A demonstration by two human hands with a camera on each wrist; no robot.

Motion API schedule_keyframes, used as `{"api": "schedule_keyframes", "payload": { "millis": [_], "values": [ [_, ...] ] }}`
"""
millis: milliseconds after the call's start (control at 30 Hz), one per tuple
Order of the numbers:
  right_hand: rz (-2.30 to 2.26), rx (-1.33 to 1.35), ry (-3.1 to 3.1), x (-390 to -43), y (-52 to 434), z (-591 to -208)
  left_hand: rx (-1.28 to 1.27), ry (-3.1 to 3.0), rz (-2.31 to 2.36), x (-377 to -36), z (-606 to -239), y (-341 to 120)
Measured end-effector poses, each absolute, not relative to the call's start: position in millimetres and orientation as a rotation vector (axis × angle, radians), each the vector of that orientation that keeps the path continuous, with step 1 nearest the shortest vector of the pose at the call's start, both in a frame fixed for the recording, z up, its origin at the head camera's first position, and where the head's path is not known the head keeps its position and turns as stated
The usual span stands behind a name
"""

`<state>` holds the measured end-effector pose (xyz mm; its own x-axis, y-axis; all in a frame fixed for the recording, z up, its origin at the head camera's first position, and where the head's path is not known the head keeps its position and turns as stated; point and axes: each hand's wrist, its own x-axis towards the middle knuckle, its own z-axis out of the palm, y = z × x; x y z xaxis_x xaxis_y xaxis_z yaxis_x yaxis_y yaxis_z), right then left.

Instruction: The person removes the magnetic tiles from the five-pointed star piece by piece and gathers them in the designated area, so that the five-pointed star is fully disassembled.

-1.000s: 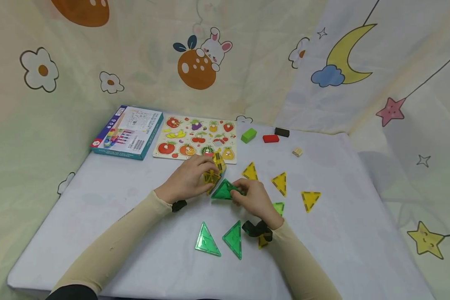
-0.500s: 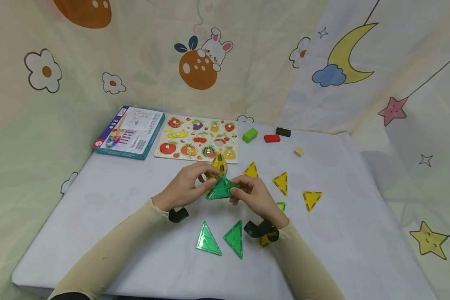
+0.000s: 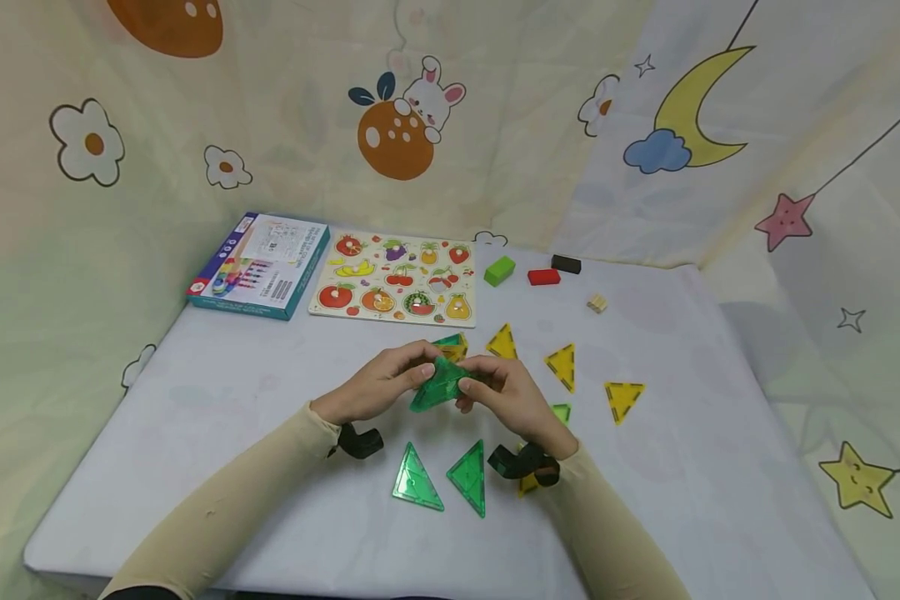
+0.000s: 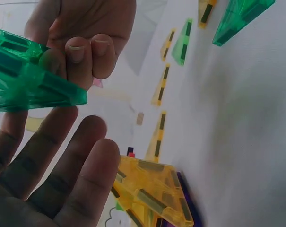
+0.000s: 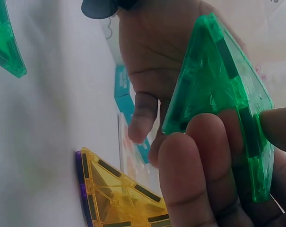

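Both hands meet over the middle of the table at a green triangular magnetic tile piece [image 3: 437, 385]. Two green faces joined at an angle show on it in the right wrist view. My right hand [image 3: 512, 398] pinches its right side between thumb and fingers. My left hand [image 3: 375, 385] holds its left side; most of those fingers extend straight in the left wrist view, where the thumb is hidden. Just behind the hands sits a yellow magnetic tile structure [image 4: 154, 189] with a purple base, partly hidden in the head view. Two loose green triangle tiles [image 3: 417, 478] lie nearer the body.
Several yellow triangle tiles [image 3: 562, 367] lie to the right, with a light green tile [image 3: 562, 412] by the right wrist. Farther back are a fruit puzzle board [image 3: 393, 279], a box [image 3: 261, 265], and green [image 3: 499, 270], red [image 3: 543, 277] and black [image 3: 566, 264] blocks.
My left hand has let go of the yellow structure and come to the green tile piece. The yellow structure now shows lower behind the hands. The right hand has tilted the green piece up.
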<state>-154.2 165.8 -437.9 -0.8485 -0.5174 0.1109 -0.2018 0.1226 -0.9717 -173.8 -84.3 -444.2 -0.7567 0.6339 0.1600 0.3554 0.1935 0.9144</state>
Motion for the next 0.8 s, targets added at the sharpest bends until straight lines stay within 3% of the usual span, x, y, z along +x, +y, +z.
{"api": "schedule_keyframes", "payload": {
  "millis": [400,800],
  "values": [
    [-1.591,-0.632,2.299,-151,169,-443,0.748,2.393,1.437,-175,-454,-94],
    [-1.466,-0.624,2.339,-145,172,-455,0.755,2.392,1.399,-175,-462,-110]
  ]
}}
